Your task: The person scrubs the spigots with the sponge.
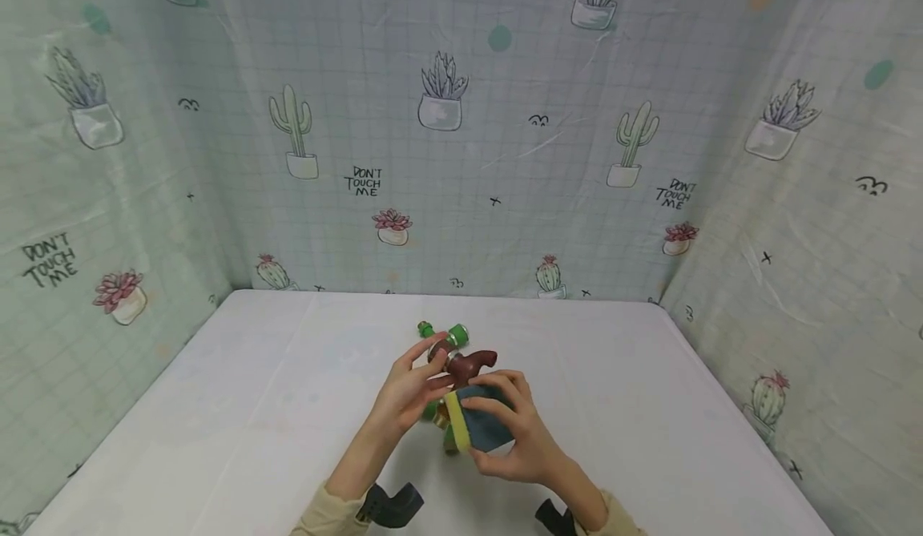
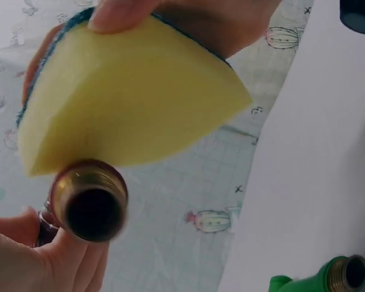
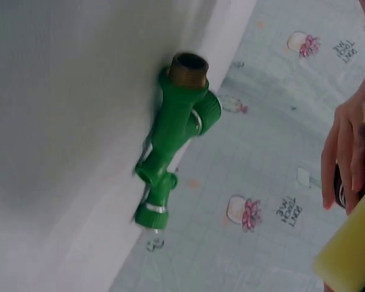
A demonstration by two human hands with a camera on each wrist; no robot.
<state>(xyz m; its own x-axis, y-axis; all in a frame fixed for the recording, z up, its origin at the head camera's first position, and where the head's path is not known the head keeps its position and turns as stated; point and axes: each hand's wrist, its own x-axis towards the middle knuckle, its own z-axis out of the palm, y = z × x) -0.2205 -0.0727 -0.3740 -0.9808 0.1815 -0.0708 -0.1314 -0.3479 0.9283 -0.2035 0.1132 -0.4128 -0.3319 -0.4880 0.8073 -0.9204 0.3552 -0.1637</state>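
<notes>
My left hand [image 1: 405, 393] grips a brown pipe fitting [image 1: 472, 366] with a metal ring and a curved branch, held above the table. Its round, brass-coloured open end [image 2: 88, 182] faces the left wrist camera. A sponge [image 1: 487, 420], yellow with a dark blue scouring side, is held between the thumb and fingers of my right hand [image 1: 535, 442]. In the left wrist view the yellow face of the sponge [image 2: 140, 103] meets the fitting's upper edge; how firmly it presses I cannot tell. Part of the fitting is hidden by my left fingers.
Green pipe fittings lie on the white table [image 1: 252, 408]: a branched one with a threaded brass end [image 3: 176, 115] and a smaller one [image 3: 155, 204] beyond it. Both are partly hidden behind the hands in the head view. A patterned curtain [image 1: 461, 159] surrounds the table's back and sides.
</notes>
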